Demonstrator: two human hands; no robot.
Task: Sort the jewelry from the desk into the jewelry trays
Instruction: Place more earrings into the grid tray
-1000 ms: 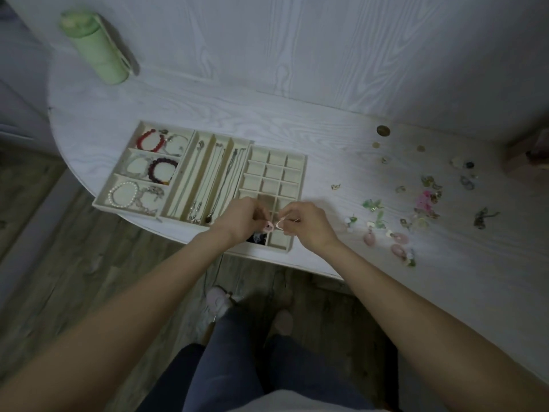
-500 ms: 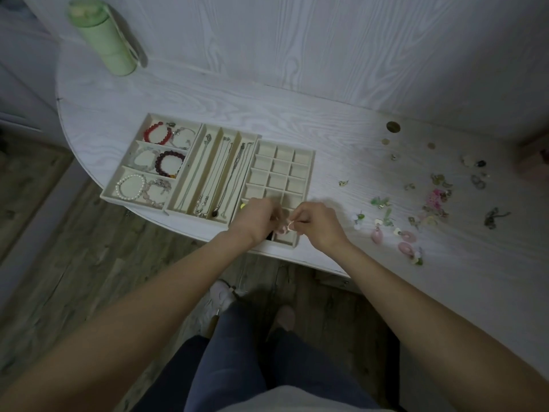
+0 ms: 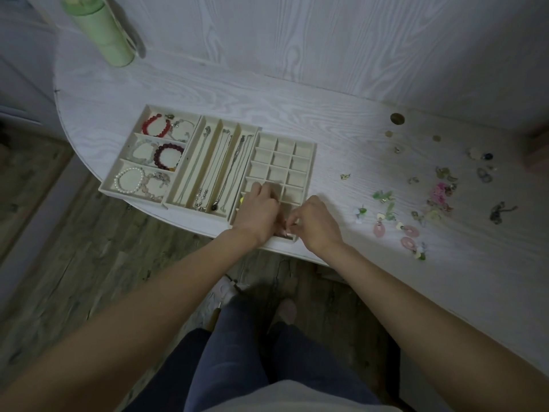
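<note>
Both hands, left hand (image 3: 258, 212) and right hand (image 3: 315, 222), are pinching a small pink earring (image 3: 287, 232) together over the grid tray's (image 3: 309, 162) near corner, loose jewelry (image 3: 439, 197) lying scattered on the desk (image 3: 341, 150) to the right.

A: How are the hands set?

B: Both arms reach forward, bare to the wrist. The left hand (image 3: 258, 214) has its back up, fingers curled down and inward. The right hand (image 3: 315, 223) faces it, fingertips bunched toward the left's.

A: Do they touch?

B: Fingertips meet between them; what they pinch is too small to tell.
</note>
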